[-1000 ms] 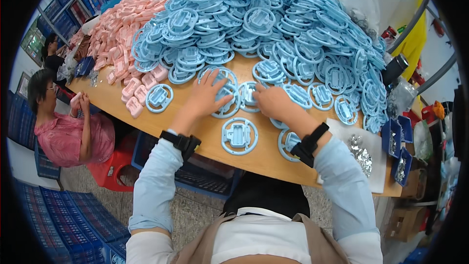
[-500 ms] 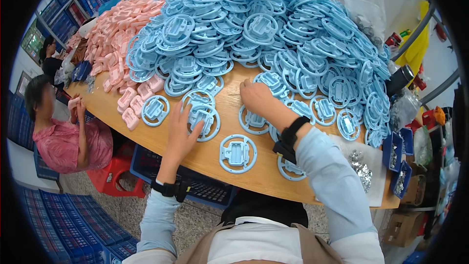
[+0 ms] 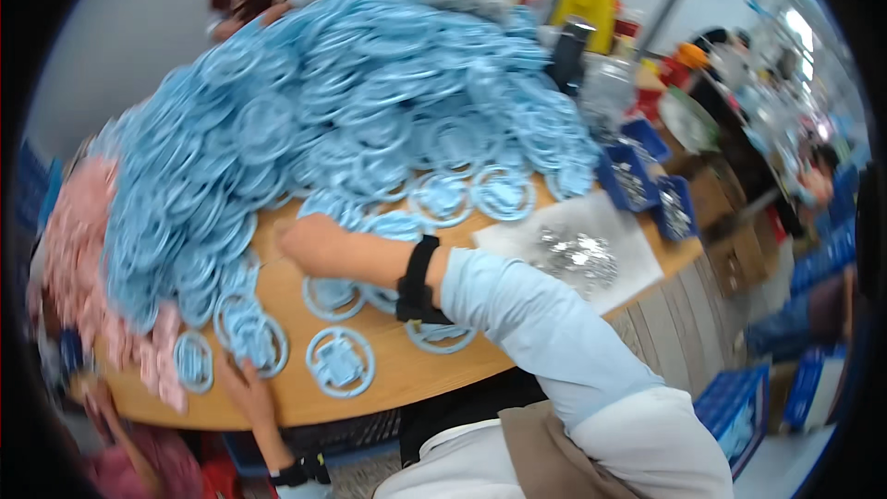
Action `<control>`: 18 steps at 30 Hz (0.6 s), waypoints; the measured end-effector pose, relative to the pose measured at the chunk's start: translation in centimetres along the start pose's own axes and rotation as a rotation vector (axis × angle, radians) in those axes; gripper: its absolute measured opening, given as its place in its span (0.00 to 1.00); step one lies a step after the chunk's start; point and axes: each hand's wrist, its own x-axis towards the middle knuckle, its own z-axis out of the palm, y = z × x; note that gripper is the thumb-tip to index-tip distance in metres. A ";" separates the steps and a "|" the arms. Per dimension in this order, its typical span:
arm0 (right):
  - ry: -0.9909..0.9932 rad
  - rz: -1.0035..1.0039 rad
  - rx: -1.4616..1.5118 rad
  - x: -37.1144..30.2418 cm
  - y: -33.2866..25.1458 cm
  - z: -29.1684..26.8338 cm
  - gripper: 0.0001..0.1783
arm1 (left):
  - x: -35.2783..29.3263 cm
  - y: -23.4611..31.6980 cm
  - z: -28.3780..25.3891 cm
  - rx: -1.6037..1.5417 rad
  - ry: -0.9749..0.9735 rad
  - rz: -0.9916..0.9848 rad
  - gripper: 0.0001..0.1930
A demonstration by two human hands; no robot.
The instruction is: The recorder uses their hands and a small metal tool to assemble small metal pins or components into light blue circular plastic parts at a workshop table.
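Fingers (image 3: 288,242) of the right hand (image 3: 309,248) pressed into the foot of the blue heap (image 3: 351,120), blurred by motion, grip impossible to tell. Fingers of the left hand (image 3: 245,390) loosely extended at the near rim of the table (image 3: 416,377), tips just below a loose blue ring (image 3: 257,342), closed on nothing that shows.

Shifted within the last second: right hand carried leftward along the heap's edge, left hand drawn back from the scattered rings toward the table rim, view swung hard to the right. By the look of it, handling of the loose pieces under way, none lifted clear.

Around the hands, single rings lying flat and apart on bare wood, one (image 3: 340,362) midway between the two arms, another half hidden under the right forearm. Black wristband (image 3: 418,277) at the right wrist, pale blue sleeve (image 3: 536,333) behind it.

Pieces of moulded plastic, matt light blue, round and flat with open cut-outs and a raised middle, piled many layers deep. Pink pieces (image 3: 74,249) of like make heaped at the far left. Table top of smooth, honey-coloured wood, curved at the edge. To the right, clear sheet (image 3: 637,263) strewn with small glinting metal parts (image 3: 577,254), dark blue trays (image 3: 637,176) beyond.
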 end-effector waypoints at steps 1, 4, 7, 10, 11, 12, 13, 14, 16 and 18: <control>-0.047 -0.003 -0.015 -0.6 -0.2 -2.1 0.09 | 0.1 -0.2 0.1 -0.012 0.004 0.043 0.21; -0.003 0.042 -0.040 -4.7 1.2 -6.4 0.09 | 1.0 0.9 0.5 -0.098 -0.071 0.035 0.22; 0.064 0.119 -0.006 -9.5 2.5 -9.5 0.07 | 1.3 1.5 0.9 -0.136 -0.063 0.061 0.23; 0.113 0.195 -0.007 -15.7 3.7 -12.2 0.09 | 1.6 -0.6 0.9 -0.016 -0.054 0.095 0.23; 0.136 0.211 -0.019 -17.9 4.1 -13.2 0.10 | 1.6 -1.3 0.8 0.002 -0.048 0.088 0.23; 0.157 0.226 -0.033 -20.2 4.4 -14.2 0.11 | 1.7 -1.9 0.7 0.018 -0.041 0.081 0.24; 0.240 0.282 -0.033 -22.9 4.7 -15.1 0.12 | 2.0 -1.7 0.9 0.052 -0.035 0.083 0.23; 0.270 0.318 -0.034 -24.3 4.9 -16.0 0.13 | 1.9 -6.0 0.1 0.031 0.023 0.091 0.23; 0.352 0.424 -0.045 -29.6 6.5 -17.4 0.18 | 1.0 -0.9 -0.1 -0.017 0.035 -0.094 0.23; 0.515 0.609 -0.078 -34.7 6.0 -20.6 0.17 | 2.7 -2.1 -0.3 0.085 0.115 0.042 0.24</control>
